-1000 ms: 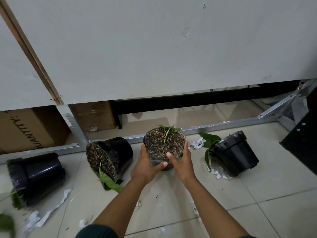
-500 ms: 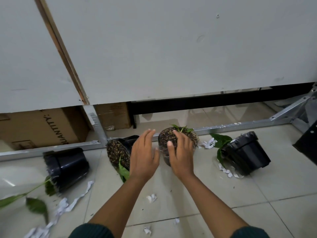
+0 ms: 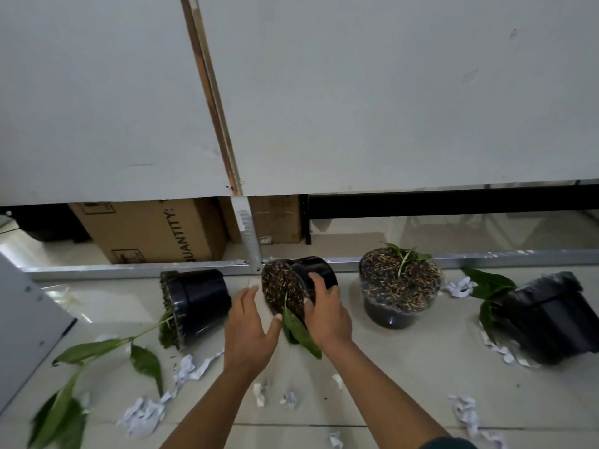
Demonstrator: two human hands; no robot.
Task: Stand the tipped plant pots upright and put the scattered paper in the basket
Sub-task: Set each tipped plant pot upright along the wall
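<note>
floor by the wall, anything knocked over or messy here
Yes. Three black pots lie on their sides: left pot, middle pot under the right hand, and right pot. Only one pot stands upright. Torn paper is scattered across the tiles.

Glossy pale tiled floor (image 3: 405, 367) mirrors the light. On it, glossy black plastic plant pots (image 3: 201, 303) hold coarse, husk-flecked soil; crumpled white paper scraps (image 3: 142, 416) lie nearby. Behind them: a brushed silver metal rail (image 3: 129, 270) and a matt brown cardboard box (image 3: 152, 231).
</note>
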